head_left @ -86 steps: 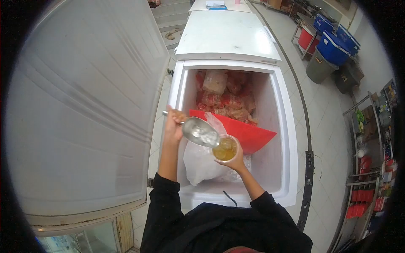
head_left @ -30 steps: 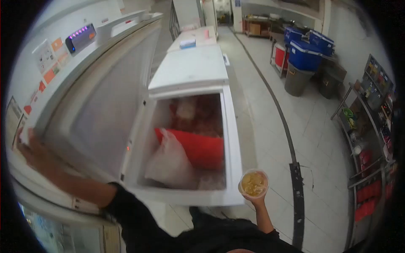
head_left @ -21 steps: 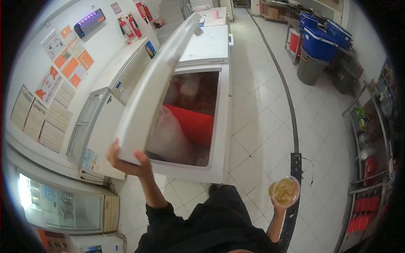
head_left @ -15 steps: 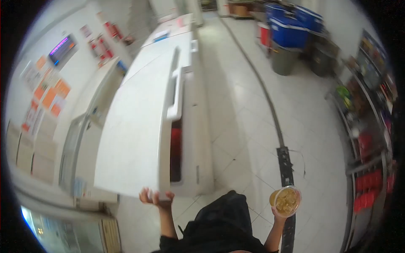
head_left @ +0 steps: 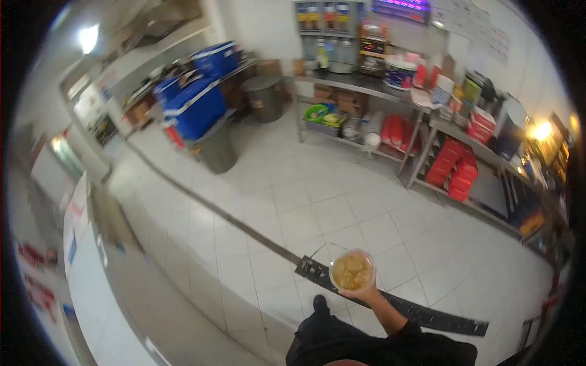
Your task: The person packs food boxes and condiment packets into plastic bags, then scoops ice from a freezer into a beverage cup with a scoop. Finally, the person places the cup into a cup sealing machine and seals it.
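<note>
My right hand (head_left: 367, 293) is closed around a clear plastic cup (head_left: 353, 270), held upright in front of my body. Inside it is an amber liquid with pale chunks, perhaps ice. The cup is over the tiled floor, above a dark drain strip (head_left: 415, 311). My left hand is out of view. Down at the left is the white chest freezer (head_left: 101, 287), apart from my right hand. One black shoe (head_left: 321, 304) shows below the cup.
Steel tables with shelves (head_left: 366, 88) line the far wall, bearing dispensers and containers. Red boxes (head_left: 453, 165) sit on a lower shelf at the right. Blue coolers (head_left: 198, 110) and grey bins (head_left: 215, 151) stand at the far left. The drain channel (head_left: 213, 210) crosses the floor.
My view has swung right, from the freezer toward the steel tables. My left hand, at the freezer lid's edge before, has left the view. My right hand still holds the cup.
</note>
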Available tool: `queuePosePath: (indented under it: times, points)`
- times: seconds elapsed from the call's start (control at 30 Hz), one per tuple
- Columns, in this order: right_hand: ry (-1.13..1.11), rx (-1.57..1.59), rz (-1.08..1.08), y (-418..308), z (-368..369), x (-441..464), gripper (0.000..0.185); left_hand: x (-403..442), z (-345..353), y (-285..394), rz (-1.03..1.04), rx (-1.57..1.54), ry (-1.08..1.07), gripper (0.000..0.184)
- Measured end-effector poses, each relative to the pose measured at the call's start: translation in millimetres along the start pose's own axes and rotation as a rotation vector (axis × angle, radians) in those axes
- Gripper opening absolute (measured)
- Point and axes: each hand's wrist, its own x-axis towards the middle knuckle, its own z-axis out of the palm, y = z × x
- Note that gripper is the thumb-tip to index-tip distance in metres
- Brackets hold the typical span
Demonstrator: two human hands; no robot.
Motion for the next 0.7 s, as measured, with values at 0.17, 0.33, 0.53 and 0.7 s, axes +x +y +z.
queuePosePath:
  times: [0.17,0.33,0.53,0.7]
  points:
    - [0.127,-0.226,-0.004,3.7,-36.2,166.8,0.081,45.0,225.3,325.4,0.674,-0.510,-1.089,0.049]
    - [0.212,-0.122,-0.045,60.2,-93.9,321.0,0.085,-65.3,357.6,592.3,0.749,-1.141,-1.635,0.091]
    - [-0.010,-0.211,-0.102,126.1,-196.9,511.7,0.107,-123.2,527.3,777.2,0.539,-1.433,-1.565,0.081]
    - [-0.024,0.318,0.134,207.8,-294.6,677.9,0.091,-142.1,665.9,909.7,0.570,-1.432,-1.340,0.082]
